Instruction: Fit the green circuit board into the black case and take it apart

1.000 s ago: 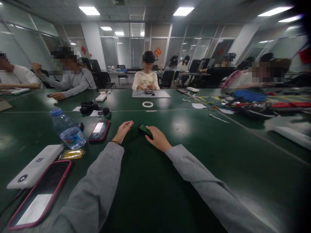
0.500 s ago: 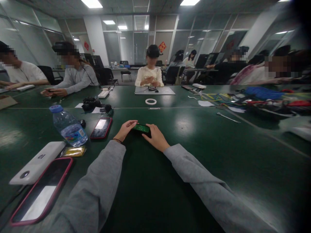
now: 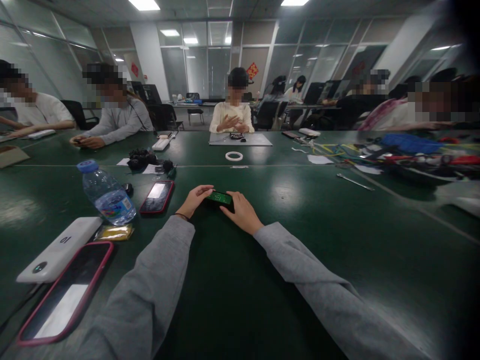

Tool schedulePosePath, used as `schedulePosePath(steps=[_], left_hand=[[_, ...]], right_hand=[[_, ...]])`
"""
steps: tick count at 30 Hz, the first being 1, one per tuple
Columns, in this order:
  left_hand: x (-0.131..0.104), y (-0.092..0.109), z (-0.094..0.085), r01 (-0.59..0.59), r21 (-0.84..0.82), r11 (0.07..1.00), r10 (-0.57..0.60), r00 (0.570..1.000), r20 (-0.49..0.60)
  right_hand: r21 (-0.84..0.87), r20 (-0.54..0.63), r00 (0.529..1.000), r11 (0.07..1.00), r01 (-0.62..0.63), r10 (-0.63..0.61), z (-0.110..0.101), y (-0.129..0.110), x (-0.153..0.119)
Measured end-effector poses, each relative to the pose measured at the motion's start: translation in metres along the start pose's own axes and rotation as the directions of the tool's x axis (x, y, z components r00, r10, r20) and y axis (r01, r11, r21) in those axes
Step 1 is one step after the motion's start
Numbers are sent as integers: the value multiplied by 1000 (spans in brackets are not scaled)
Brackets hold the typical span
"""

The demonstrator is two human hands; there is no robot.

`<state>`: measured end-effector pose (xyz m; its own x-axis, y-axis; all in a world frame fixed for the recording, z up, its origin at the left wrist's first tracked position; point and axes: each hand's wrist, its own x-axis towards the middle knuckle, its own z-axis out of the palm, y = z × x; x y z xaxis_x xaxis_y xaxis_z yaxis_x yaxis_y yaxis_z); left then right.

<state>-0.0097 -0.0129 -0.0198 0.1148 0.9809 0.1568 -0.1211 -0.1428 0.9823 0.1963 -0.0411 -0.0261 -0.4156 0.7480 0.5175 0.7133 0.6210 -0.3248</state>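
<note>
Between my hands, a small dark phone [image 3: 220, 198] with a lit green screen is held sideways just above the green table [image 3: 232, 280]. My left hand [image 3: 194, 201] grips its left end, thumb by the screen's edge. Around the right end curls my right hand [image 3: 243, 212], its thumb along the near edge. What the screen displays is too small to read. To the left of my hands lies a phone in a red case [image 3: 157, 197], and beyond it stands a water bottle [image 3: 112, 197] with a blue cap.
At the near left are a large red-cased phone [image 3: 67, 295], a white power bank [image 3: 60, 250] and a yellow packet [image 3: 114, 232]. Ahead lies a white ring [image 3: 234, 156]; a wrench [image 3: 354, 182] and tangled cables [image 3: 408, 150] are at right. Several people sit around the table.
The view has shifted very slightly. My hands keep the same hold on the phone. Across the table, the person in the pale top has moved their hands apart.
</note>
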Motion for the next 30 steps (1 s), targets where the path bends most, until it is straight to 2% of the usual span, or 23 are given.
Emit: schedulePosePath(steps=[10, 15, 18, 20, 23, 26, 30], left_hand=[[-1, 0, -1, -19, 40, 999, 19, 1000, 3], [3, 1, 3, -34, 113, 993, 39, 998, -47], [2, -1, -8, -81, 220, 972, 101, 992, -79], [-2, -3, -25, -118, 464, 878, 181, 979, -94], [-13, -6, -59, -82, 781, 619, 233, 969, -83], [-20, -8, -83, -17, 901, 434, 204, 976, -79], [-14, -8, -94, -30, 948, 317, 160, 987, -22]], right_hand=[[-1, 20, 1000, 1000, -10, 10, -1, 0, 1], [-2, 17, 1000, 1000, -6, 6, 0, 1, 3], [10, 21, 1000, 1000, -21, 21, 0, 2, 4], [28, 27, 999, 999, -26, 25, -1, 2, 4], [51, 41, 999, 998, -28, 26, -3, 2, 4], [67, 55, 998, 997, -44, 40, -5, 3, 4], [86, 61, 997, 995, -59, 54, -7, 3, 4]])
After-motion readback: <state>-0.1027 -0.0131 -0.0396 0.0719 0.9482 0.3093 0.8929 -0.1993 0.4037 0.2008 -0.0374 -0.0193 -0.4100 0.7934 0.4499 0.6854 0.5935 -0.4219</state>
